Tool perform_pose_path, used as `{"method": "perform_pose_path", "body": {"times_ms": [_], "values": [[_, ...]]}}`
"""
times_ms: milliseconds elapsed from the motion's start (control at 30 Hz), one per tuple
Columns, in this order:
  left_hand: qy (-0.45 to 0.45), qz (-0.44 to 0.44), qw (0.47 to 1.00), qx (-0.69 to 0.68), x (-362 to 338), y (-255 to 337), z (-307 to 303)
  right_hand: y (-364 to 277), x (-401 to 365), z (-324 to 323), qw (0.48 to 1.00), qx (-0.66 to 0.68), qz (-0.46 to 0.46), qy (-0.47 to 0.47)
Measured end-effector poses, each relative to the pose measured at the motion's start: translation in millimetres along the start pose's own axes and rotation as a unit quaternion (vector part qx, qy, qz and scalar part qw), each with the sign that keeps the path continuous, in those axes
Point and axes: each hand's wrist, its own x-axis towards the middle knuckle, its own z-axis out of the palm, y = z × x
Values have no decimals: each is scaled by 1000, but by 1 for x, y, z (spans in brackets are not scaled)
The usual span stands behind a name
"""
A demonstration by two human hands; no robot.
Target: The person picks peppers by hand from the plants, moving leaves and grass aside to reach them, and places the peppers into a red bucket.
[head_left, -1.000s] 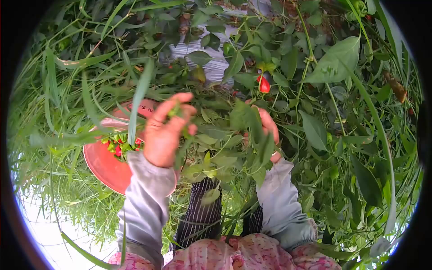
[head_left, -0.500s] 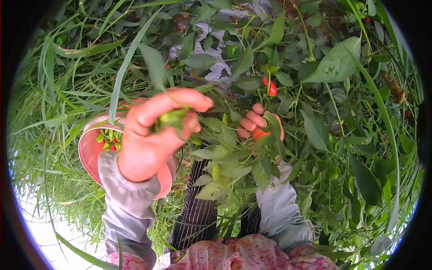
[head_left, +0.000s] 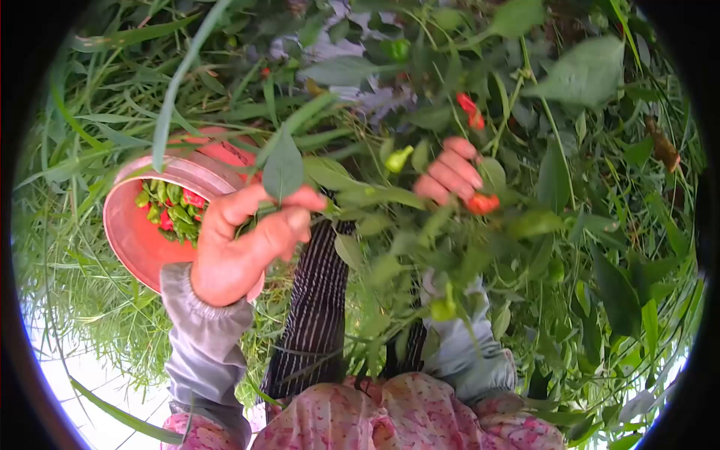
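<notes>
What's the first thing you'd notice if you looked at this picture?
Probably the pink bucket at the left, partly filled with red and green peppers, bright against all the green leaves. Next comes the right hand up in the plant, its fingertips on a red pepper. The left hand is curled shut right beside the bucket.

Right hand (head_left: 450,174) partly behind blurred leaves (head_left: 390,264)

Bare left hand (head_left: 247,240) curled closed, thumb against forefinger, grey-sleeved forearm (head_left: 206,337) angled upward; bare right hand (head_left: 450,174) higher, blurred, fingers bent and pinched together.
</notes>
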Motion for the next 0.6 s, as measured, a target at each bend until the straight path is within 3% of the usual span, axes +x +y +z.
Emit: {"method": "perform_pose_path", "body": {"times_ms": [100, 167, 200, 333, 433, 500, 567, 600], "values": [[-191, 152, 962, 125, -13, -5, 10, 0, 2, -7, 998, -39, 33, 24], [-201, 193, 945, 173, -23, -8, 34, 3, 5, -9, 997, -55, 41, 19], [-231, 167, 920, 269, -24, -5, 36, 6, 3, -10, 998, -55, 27, 13], [-128, 142, 851, 489, -31, -30, 59, 13, 1, -19, 998, -46, -1, 42], [-96, 140, 888, 427, -34, -32, 77, 15, 1, -8, 981, -117, -1, 157], [-76, 116, 882, 450, -38, -36, 81, 30, -2, 11, 948, -157, -53, 272], [-54, 114, 878, 462, -35, -42, 77, 29, 1, 10, 949, -150, -53, 270], [-46, 157, 854, 493, -35, -44, 75, 24, 1, 5, 957, -145, -38, 247]]}}
